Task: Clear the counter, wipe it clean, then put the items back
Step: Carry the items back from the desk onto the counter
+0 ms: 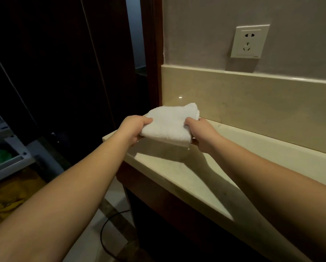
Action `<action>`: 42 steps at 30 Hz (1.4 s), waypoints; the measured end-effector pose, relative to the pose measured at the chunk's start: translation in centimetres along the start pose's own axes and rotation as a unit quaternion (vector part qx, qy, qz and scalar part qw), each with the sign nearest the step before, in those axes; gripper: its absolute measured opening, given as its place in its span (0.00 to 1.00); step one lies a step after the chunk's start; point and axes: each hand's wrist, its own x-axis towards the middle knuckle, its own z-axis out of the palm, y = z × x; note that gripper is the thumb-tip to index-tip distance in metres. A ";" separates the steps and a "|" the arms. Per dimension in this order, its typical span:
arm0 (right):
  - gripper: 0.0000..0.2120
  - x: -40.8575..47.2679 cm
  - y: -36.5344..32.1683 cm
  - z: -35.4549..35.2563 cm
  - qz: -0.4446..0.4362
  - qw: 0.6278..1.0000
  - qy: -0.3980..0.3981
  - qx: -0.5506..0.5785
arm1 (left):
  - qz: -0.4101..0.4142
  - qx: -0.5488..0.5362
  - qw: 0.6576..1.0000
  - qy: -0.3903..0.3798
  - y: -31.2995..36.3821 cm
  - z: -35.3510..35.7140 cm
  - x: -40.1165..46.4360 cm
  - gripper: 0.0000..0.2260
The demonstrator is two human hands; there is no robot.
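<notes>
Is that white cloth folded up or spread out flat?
Folded. The white terry cloth is a thick, compact pad with layered edges along its near side, gripped by the left hand and right hand above the beige stone counter.

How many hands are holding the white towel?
2. The left hand grips the towel's left edge, and the right hand grips its right edge. They hold it just above the far end of the counter.
</notes>
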 end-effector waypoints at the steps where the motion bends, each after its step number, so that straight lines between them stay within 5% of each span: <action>1: 0.23 0.8 -0.2 0.3 0.001 1.000 0.004 0.001 | 0.006 0.013 1.000 0.005 0.1 0.1 0.9 0.12; 6: 0.31 4.5 -0.6 2.1 -0.001 0.998 0.059 -0.029 | 0.032 0.058 0.998 0.023 0.8 0.2 5.6 0.14; 16: 0.23 10.8 -0.1 5.9 -0.011 0.973 0.195 -0.125 | 0.074 0.136 0.987 -0.038 1.0 0.7 15.8 0.19; 27: 0.22 15.7 -0.3 8.1 0.015 0.941 0.246 -0.232 | 0.102 0.223 0.967 -0.070 0.6 1.8 22.9 0.18; 38: 0.24 17.2 0.8 7.8 0.059 0.879 0.283 -0.380 | 0.113 0.418 0.899 -0.065 -0.6 2.5 24.8 0.17; 42: 0.24 16.5 0.6 7.5 0.049 0.873 0.234 -0.425 | 0.091 0.464 0.879 -0.063 0.1 2.6 24.5 0.19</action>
